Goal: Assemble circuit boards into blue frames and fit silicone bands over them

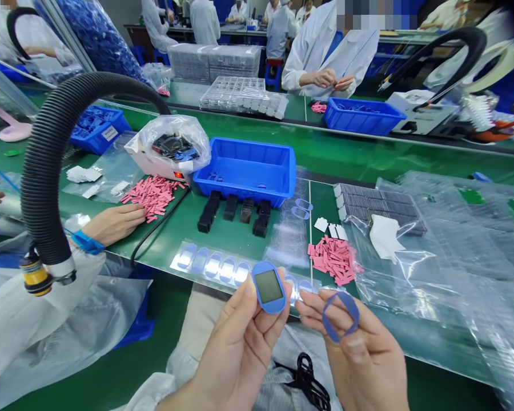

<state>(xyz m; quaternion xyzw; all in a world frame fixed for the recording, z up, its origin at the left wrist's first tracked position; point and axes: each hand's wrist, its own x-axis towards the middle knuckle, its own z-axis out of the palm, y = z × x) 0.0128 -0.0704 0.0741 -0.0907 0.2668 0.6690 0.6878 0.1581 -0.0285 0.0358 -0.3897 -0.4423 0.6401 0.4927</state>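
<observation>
Between the thumb and fingers of my left hand point(244, 339) is a blue oval casing with a grey screen point(269, 286), its screen facing up toward me. My right hand point(368, 354), just to the right of it, pinches a thin blue oval ring point(354, 309) that stands apart from the casing. Behind both hands, a clear sheet with shiny oval films point(213, 266) lies along the table's front edge. Two more thin blue oval outlines point(302, 209) rest on clear plastic farther back.
A blue bin point(245, 193) stands behind several black blocks point(229, 208). Pink strips point(334, 260) are heaped at right, beside a grey tray point(379, 208) and plastic sheets. At left, a co-worker's hand point(117, 224) touches another pink pile, near a black hose point(43, 171).
</observation>
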